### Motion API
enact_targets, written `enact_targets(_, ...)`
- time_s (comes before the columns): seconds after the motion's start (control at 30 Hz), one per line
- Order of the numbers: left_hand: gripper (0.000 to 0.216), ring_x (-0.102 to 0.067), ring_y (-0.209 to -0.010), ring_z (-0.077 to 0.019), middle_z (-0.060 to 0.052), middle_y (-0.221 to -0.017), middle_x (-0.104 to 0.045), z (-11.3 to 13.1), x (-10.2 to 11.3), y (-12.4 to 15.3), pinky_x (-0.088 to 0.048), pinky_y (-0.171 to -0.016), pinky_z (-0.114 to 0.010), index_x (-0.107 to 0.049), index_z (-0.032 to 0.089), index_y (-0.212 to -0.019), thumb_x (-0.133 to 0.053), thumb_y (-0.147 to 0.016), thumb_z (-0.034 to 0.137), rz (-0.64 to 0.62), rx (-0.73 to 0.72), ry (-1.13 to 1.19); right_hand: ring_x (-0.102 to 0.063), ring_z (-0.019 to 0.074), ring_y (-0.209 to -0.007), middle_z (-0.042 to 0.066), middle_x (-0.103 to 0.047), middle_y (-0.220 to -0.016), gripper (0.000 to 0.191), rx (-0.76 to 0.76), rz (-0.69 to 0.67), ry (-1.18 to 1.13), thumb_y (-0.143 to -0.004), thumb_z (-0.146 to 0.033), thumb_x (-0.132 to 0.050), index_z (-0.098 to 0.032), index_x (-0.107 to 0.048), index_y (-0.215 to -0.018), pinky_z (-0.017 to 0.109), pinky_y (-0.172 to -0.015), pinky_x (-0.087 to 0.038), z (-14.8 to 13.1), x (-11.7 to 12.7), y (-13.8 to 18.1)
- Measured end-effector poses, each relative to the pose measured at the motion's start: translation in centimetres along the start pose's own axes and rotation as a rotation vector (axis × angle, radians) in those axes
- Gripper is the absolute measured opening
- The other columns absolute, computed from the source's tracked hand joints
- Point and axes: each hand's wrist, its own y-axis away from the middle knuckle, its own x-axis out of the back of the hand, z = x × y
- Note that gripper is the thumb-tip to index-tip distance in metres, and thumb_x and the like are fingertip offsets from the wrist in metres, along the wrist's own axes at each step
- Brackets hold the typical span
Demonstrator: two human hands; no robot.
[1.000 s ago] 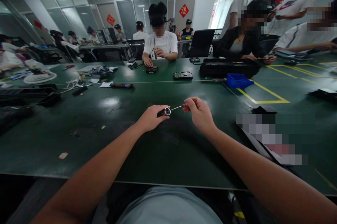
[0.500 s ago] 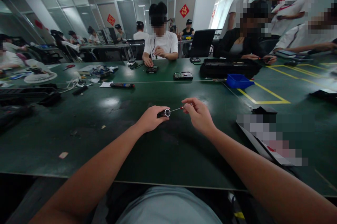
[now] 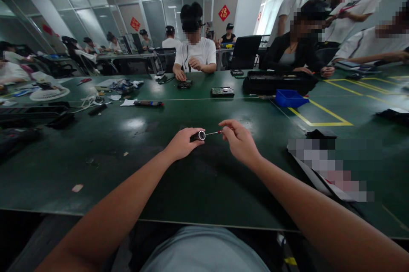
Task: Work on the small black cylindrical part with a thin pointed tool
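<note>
My left hand is wrapped round a dark cylindrical part with a silvery ring at its end, which faces right and toward me. Most of its body is hidden by my fingers. A thin screwdriver with a red collar is pinched in my right hand, its handle largely covered. The metal shaft points left and its tip is at the ringed end; I cannot tell whether it is inside. Both hands are just above the green table.
Beyond my hands lie a circuit-board-faced hard drive, a blue bin and a long black casing. A dark pen-shaped tool lies further left. A co-worker sits opposite. A blurred pale item lies on the right.
The cylindrical part and my left hand have shifted very slightly left and up. The screwdriver shaft lies a little flatter than before.
</note>
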Motion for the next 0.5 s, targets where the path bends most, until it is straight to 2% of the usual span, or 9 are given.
enact_targets(0.1,0.04,-0.061,-0.11,-0.0232,-0.005,-0.121,-0.068,0.0,0.0,-0.1,-0.045,-0.099,-0.039,-0.064,0.023,-0.125,-0.069,-0.086,0.029,-0.003,0.001,0.005,-0.054,0.0157,-0.061,-0.001,-0.057,-0.066,0.028,-0.003,0.0,0.023,-0.097,-0.038,-0.042,-0.022,-0.065,-0.097,0.03,-0.059,-0.04,0.1,0.0,0.0)
enact_targets(0.2,0.04,-0.061,-0.109,-0.0228,-0.005,-0.12,-0.068,0.1,0.0,-0.1,-0.044,-0.099,-0.038,-0.064,0.022,-0.124,-0.07,-0.085,0.028,-0.007,-0.006,0.01,-0.058,0.0168,-0.065,0.0,-0.062,-0.073,0.023,-0.011,0.061,-0.029,-0.095,-0.037,-0.048,-0.022,-0.062,-0.105,0.032,-0.063,-0.043,0.4,-0.2,-0.1)
enact_targets(0.37,0.041,-0.061,-0.106,-0.0227,-0.005,-0.117,-0.069,0.3,0.1,-0.1,-0.045,-0.095,-0.038,-0.063,0.023,-0.126,-0.07,-0.086,0.03,0.018,-0.01,-0.002,-0.063,0.0175,-0.074,0.004,-0.066,-0.081,0.023,-0.112,0.119,-0.389,-0.089,-0.043,-0.058,-0.02,-0.062,-0.09,0.035,-0.073,-0.051,1.0,-1.0,-0.6)
enact_targets(0.5,0.042,-0.06,-0.108,-0.0218,-0.004,-0.118,-0.068,0.4,0.3,-0.3,-0.044,-0.097,-0.039,-0.061,0.026,-0.129,-0.068,-0.088,0.028,0.043,-0.097,-0.028,-0.06,0.0156,-0.067,0.002,-0.062,-0.074,0.026,-0.291,0.174,-0.674,-0.087,-0.046,-0.059,-0.021,-0.062,-0.083,0.035,-0.071,-0.055,1.8,-1.1,-1.3)
